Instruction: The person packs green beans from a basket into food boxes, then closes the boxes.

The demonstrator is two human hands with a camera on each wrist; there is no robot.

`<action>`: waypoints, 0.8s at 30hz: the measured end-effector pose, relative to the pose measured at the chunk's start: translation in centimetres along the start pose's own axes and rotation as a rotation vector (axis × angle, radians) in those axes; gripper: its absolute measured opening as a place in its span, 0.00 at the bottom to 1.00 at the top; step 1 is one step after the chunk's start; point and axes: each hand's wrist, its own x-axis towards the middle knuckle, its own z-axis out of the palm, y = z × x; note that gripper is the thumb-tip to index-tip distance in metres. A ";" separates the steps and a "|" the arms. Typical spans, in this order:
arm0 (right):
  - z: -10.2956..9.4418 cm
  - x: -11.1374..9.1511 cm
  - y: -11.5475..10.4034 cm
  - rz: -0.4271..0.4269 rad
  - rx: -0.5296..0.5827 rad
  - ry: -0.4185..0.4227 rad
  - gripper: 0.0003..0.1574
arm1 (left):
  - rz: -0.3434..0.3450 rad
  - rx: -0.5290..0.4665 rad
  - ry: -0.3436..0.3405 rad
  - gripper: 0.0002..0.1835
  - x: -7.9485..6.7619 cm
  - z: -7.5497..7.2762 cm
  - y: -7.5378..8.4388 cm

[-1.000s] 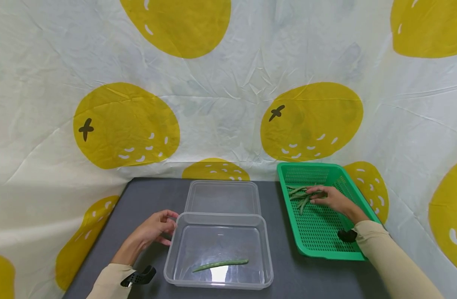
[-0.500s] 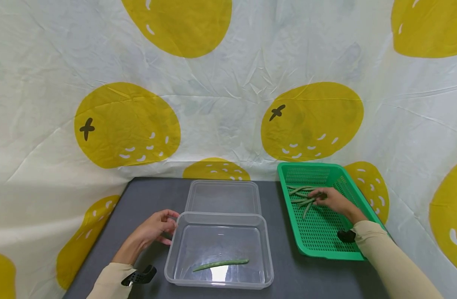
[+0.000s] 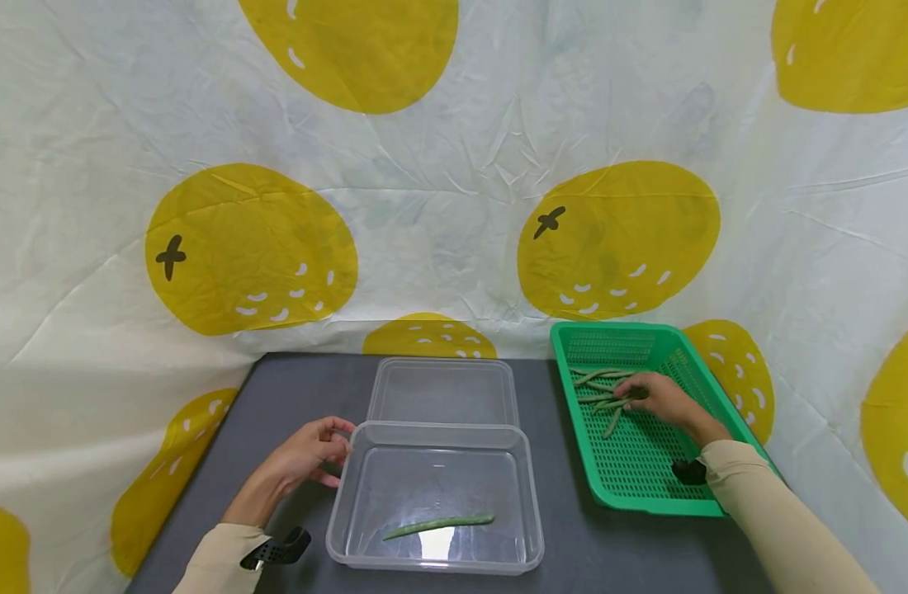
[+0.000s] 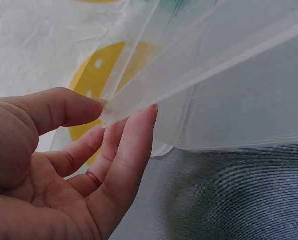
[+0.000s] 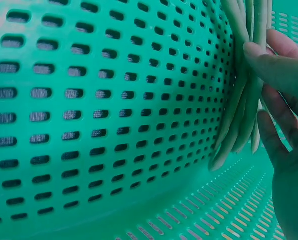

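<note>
On the left, my left hand (image 3: 305, 455) is at the left rim of a clear plastic container (image 3: 435, 568); the left wrist view shows thumb and fingers pinching the rim (image 4: 138, 100) near its corner. One green bean (image 3: 439, 525) lies inside the container. My right hand (image 3: 665, 402) is down in a green plastic basket (image 3: 584, 462), where several green beans (image 3: 591, 379) are bunched at the far left. In the right wrist view, the thumb (image 5: 259, 52) presses on a green bean (image 5: 259, 30) with fingers behind it; part of the bunch is hidden by the hand.
A clear lid (image 3: 442, 392) lies flat behind the container on the dark grey table (image 3: 305, 384). Behind the table hangs a white cloth (image 3: 439, 247) printed with yellow fruit. The basket stands at the right, close to the cloth.
My right hand has shifted slightly right among the beans, and one bean near its fingertips has swung its near end to the right. The left hand and the container have stayed put.
</note>
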 end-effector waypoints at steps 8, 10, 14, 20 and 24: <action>-0.1 -0.1 -0.8 -0.044 -0.098 -0.031 0.13 | 0.005 0.003 0.003 0.22 -0.1 0.1 -0.1; -0.1 -0.1 -0.7 -0.054 -0.108 -0.036 0.12 | 0.006 0.003 0.003 0.22 -0.1 0.1 -0.1; -0.1 -0.1 -0.7 -0.065 -0.108 -0.027 0.12 | 0.001 0.000 0.005 0.22 -0.1 0.1 -0.1; 0.0 -0.2 -0.9 -0.059 -0.089 -0.041 0.13 | 0.006 -0.006 -0.007 0.23 -0.1 0.0 -0.1; -0.3 -0.5 -0.8 -0.024 -0.103 -0.063 0.14 | 0.006 -0.007 -0.013 0.23 -0.1 -0.1 0.0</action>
